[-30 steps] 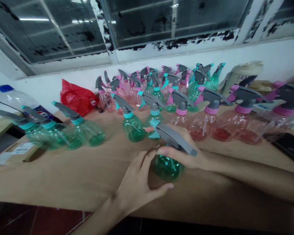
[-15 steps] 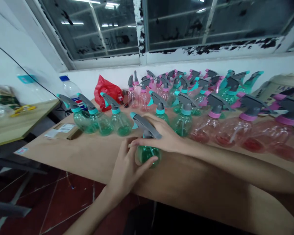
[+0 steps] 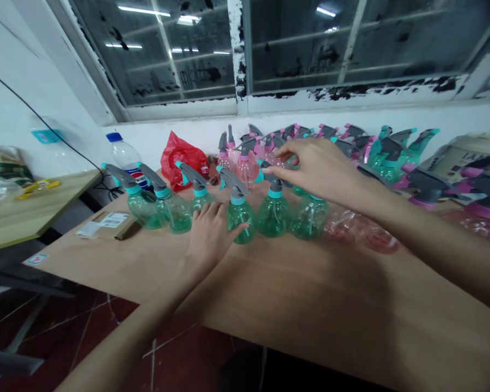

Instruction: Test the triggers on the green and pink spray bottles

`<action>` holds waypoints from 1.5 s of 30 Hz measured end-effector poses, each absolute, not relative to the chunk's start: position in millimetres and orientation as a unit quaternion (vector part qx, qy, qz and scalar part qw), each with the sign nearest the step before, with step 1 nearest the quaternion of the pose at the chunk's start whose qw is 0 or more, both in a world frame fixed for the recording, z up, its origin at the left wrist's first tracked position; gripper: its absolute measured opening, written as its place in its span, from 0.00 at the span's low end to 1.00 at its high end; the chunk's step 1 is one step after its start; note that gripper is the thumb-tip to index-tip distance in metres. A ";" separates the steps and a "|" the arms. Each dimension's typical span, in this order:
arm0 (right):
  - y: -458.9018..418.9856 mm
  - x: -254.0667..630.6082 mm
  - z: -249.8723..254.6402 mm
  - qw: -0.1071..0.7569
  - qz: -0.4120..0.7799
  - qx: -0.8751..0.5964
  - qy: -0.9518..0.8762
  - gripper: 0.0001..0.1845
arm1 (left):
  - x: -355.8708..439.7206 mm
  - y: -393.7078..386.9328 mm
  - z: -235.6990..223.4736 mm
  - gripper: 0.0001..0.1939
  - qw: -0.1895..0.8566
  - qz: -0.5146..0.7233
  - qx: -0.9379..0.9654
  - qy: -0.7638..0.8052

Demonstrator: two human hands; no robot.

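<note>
A clear green spray bottle (image 3: pixel 242 213) with a grey trigger head and teal collar stands upright in the front row. My left hand (image 3: pixel 209 233) is around its left side, thumb across the front. Just to the right is another green spray bottle (image 3: pixel 273 216). My right hand (image 3: pixel 310 163) is over that bottle's head, thumb and fingers apart; whether the thumb touches the head cannot be made out. Under my right wrist is a third green spray bottle (image 3: pixel 310 219), its top hidden by the hand.
Several green bottles line up at left, such as this one (image 3: pixel 173 212); pink-collared bottles (image 3: pixel 427 185) are at right, and more stand behind. Along the back are a red plastic bag (image 3: pixel 175 155) and a blue-capped bottle (image 3: pixel 122 149). A flat cardboard box (image 3: pixel 112 224) lies at the left.
The green bottle both hands were on has moved back into the front row, with my left hand still at it. My right hand has left it and moved up and right.
</note>
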State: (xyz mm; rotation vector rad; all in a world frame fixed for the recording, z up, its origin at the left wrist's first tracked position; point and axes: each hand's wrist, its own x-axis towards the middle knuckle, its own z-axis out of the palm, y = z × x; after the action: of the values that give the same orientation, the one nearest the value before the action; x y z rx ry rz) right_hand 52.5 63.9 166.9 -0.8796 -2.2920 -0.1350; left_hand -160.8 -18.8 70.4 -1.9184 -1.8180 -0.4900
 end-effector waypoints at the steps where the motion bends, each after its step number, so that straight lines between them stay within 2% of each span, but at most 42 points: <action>1: 69.3 49.4 165.1 0.317 -0.067 -0.359 -0.875 0.21 | -160.1 -16.2 72.6 0.24 0.228 -0.172 -0.697 -0.658; 5: 86.0 34.7 154.4 0.253 -0.102 -0.424 -0.864 0.28 | -160.5 -8.3 78.5 0.22 0.238 -0.154 -0.693 -0.662; 11: 93.3 22.8 148.8 0.187 -0.155 -0.421 -0.874 0.23 | -164.0 1.6 77.5 0.22 0.237 -0.149 -0.690 -0.668; 18: 88.2 25.2 148.8 0.193 -0.170 -0.395 -0.882 0.22 | -157.7 -11.7 71.7 0.31 0.248 -0.186 -0.676 -0.669; 24: 83.0 28.6 151.5 0.200 -0.167 -0.374 -0.890 0.21 | -141.8 -43.3 74.4 0.26 0.255 -0.261 -0.693 -0.621; 30: 62.8 41.3 153.2 0.182 -0.213 -0.350 -0.894 0.21 | -118.1 -63.7 74.7 0.21 0.107 -0.299 -0.744 -0.588; 37: 21.3 82.5 156.6 0.144 -0.127 -0.321 -0.927 0.22 | -83.0 -69.2 56.9 0.40 -0.041 -0.257 -0.749 -0.610; 39: 9.6 98.8 155.6 0.138 -0.115 -0.322 -0.930 0.22 | -68.1 -72.3 52.2 0.42 -0.075 -0.253 -0.755 -0.601; 42: -4.1 127.1 152.1 0.164 -0.087 -0.323 -0.928 0.23 | -45.5 -76.0 46.9 0.38 -0.103 -0.257 -0.763 -0.583; 45: -9.2 161.5 144.9 0.179 0.015 -0.339 -0.924 0.23 | -27.6 -74.1 42.3 0.33 -0.131 -0.264 -0.778 -0.554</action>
State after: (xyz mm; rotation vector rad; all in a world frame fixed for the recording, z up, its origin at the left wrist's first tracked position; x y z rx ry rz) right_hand 161.5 -9.2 144.9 -0.9570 -2.6106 0.0432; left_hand -27.6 -74.1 42.3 -2.6738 -1.9041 -0.9063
